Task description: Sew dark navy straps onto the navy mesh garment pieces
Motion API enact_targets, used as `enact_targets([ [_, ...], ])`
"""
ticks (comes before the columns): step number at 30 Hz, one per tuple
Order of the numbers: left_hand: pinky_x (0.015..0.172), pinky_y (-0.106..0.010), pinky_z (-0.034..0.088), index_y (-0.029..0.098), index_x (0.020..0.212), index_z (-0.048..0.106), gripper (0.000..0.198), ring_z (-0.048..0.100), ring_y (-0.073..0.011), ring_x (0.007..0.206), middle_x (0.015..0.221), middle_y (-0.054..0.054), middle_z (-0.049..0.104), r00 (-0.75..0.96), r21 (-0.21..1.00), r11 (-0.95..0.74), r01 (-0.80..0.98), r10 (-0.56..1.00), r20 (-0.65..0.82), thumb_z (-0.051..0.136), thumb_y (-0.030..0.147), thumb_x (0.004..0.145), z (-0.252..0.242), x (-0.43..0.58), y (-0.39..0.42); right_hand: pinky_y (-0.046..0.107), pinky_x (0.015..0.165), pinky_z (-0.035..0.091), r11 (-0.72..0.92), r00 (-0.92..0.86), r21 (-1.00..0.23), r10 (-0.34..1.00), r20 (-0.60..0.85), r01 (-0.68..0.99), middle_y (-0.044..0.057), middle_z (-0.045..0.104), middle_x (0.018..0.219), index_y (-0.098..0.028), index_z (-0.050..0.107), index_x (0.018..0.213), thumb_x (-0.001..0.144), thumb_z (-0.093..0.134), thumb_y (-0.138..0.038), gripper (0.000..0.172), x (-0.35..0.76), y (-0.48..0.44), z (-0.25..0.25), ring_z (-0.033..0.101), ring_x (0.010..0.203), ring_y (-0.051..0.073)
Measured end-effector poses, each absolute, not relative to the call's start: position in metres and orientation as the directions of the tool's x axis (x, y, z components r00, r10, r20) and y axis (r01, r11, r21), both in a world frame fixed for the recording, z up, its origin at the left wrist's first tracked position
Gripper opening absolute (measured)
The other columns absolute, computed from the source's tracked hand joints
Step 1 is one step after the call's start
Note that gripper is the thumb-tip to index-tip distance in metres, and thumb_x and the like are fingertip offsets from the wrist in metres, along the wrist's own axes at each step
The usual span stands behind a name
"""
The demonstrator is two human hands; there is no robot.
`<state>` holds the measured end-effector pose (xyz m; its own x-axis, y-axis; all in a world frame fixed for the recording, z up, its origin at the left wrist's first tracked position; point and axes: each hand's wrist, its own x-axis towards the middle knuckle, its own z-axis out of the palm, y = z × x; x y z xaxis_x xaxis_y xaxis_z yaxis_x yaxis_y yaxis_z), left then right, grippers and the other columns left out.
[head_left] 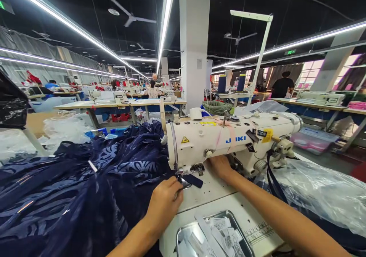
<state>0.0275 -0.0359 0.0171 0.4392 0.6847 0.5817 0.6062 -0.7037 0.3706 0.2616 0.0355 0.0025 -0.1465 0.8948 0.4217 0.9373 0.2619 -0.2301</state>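
Note:
A white sewing machine (206,138) stands in front of me. My left hand (167,196) is closed, fingertips pinched by the needle area. It grips a dark navy fabric strip (194,180), whose flat end sticks out to the right on the machine bed. Shiny metal shows beside those fingertips; I cannot make out its shape. My right hand (221,168) reaches under the machine's arm and rests near the bed, its fingers mostly hidden. Navy patterned sheer fabric (122,169) lies heaped to the left, reaching up to the needle end.
A metal tray (180,236) of white printed labels sits at the front of the table. Clear plastic (323,192) covers dark fabric at right. Navy thread cones (222,84) stand behind the machine. A pillar (194,43), other sewing tables and several people are farther back.

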Motion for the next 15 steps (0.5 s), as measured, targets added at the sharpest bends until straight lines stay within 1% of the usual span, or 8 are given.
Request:
enact_targets([
  [2, 0.054, -0.027, 0.033, 0.014, 0.069, 0.059, 0.025, 0.047, -0.0139, 0.057, 0.066, -0.004, 0.056, 0.634, -0.093, -0.812, 0.577, 0.373, 0.678, 0.038, 0.008, 0.081, 0.009, 0.028, -0.026, 0.040, 0.087, 0.037, 0.251, -0.153, -0.180, 0.889, 0.432, 0.951, 0.014, 0.063, 0.105, -0.014, 0.057, 0.110, 0.079, 0.036, -0.006, 0.039, 0.263, 0.051, 0.003, 0.054, 0.101, 0.027],
  [3, 0.053, -0.028, 0.032, 0.013, 0.069, 0.058, 0.027, 0.046, -0.0139, 0.056, 0.065, -0.004, 0.055, 0.714, -0.253, -0.804, 0.538, 0.276, 0.643, 0.036, 0.006, 0.082, 0.005, 0.028, -0.021, 0.041, 0.088, 0.036, 0.250, -0.158, -0.164, 0.888, 0.431, 0.954, 0.013, 0.063, 0.105, -0.014, 0.056, 0.112, 0.078, 0.036, -0.006, 0.040, 0.263, 0.055, 0.003, 0.054, 0.101, 0.028],
  [4, 0.052, -0.028, 0.031, 0.013, 0.068, 0.057, 0.028, 0.045, -0.0137, 0.055, 0.064, -0.004, 0.054, 0.775, -0.354, -0.789, 0.502, 0.229, 0.589, 0.035, 0.005, 0.083, 0.000, 0.027, -0.017, 0.041, 0.089, 0.036, 0.245, -0.164, -0.140, 0.887, 0.432, 0.959, 0.013, 0.064, 0.105, -0.014, 0.056, 0.113, 0.078, 0.036, -0.006, 0.041, 0.262, 0.056, 0.003, 0.054, 0.101, 0.028],
  [6, 0.053, -0.029, 0.029, 0.013, 0.066, 0.055, 0.026, 0.045, -0.0135, 0.054, 0.064, -0.004, 0.054, 0.849, -0.438, -0.773, 0.459, 0.235, 0.474, 0.036, 0.005, 0.083, -0.008, 0.024, -0.012, 0.040, 0.085, 0.038, 0.213, -0.179, -0.033, 0.885, 0.430, 0.976, 0.013, 0.066, 0.097, -0.014, 0.059, 0.107, 0.077, 0.036, -0.006, 0.039, 0.263, 0.049, 0.002, 0.056, 0.094, 0.029],
  [8, 0.054, -0.030, 0.028, 0.013, 0.068, 0.054, 0.023, 0.046, -0.0138, 0.056, 0.064, -0.003, 0.054, 0.887, -0.457, -0.778, 0.430, 0.270, 0.375, 0.039, 0.007, 0.083, -0.012, 0.022, -0.012, 0.038, 0.076, 0.040, 0.165, -0.201, 0.122, 0.883, 0.424, 0.979, 0.014, 0.068, 0.084, -0.013, 0.064, 0.094, 0.075, 0.037, -0.004, 0.035, 0.267, 0.035, 0.000, 0.060, 0.082, 0.028],
  [10, 0.055, -0.031, 0.027, 0.013, 0.070, 0.055, 0.018, 0.046, -0.0145, 0.058, 0.064, -0.003, 0.054, 0.906, -0.470, -0.784, 0.405, 0.276, 0.320, 0.042, 0.008, 0.083, -0.013, 0.021, -0.013, 0.036, 0.071, 0.040, 0.166, -0.232, 0.190, 0.881, 0.411, 0.968, 0.014, 0.067, 0.075, -0.013, 0.066, 0.081, 0.075, 0.038, -0.004, 0.030, 0.273, 0.019, -0.002, 0.061, 0.073, 0.026],
  [13, 0.055, -0.031, 0.025, 0.012, 0.070, 0.055, 0.016, 0.047, -0.0149, 0.059, 0.063, -0.003, 0.055, 0.913, -0.485, -0.780, 0.396, 0.274, 0.304, 0.046, 0.009, 0.082, -0.012, 0.022, -0.017, 0.034, 0.067, 0.040, 0.156, -0.240, 0.227, 0.877, 0.415, 0.961, 0.013, 0.066, 0.070, -0.014, 0.064, 0.074, 0.077, 0.038, -0.006, 0.027, 0.279, 0.009, -0.003, 0.061, 0.066, 0.024],
  [15, 0.055, -0.031, 0.024, 0.012, 0.068, 0.054, 0.017, 0.046, -0.0147, 0.058, 0.062, -0.003, 0.055, 0.906, -0.485, -0.773, 0.410, 0.285, 0.313, 0.046, 0.009, 0.082, -0.012, 0.023, -0.019, 0.033, 0.066, 0.040, 0.138, -0.221, 0.215, 0.877, 0.427, 0.967, 0.013, 0.067, 0.074, -0.014, 0.064, 0.079, 0.077, 0.039, -0.008, 0.026, 0.276, 0.016, -0.004, 0.061, 0.068, 0.024],
])
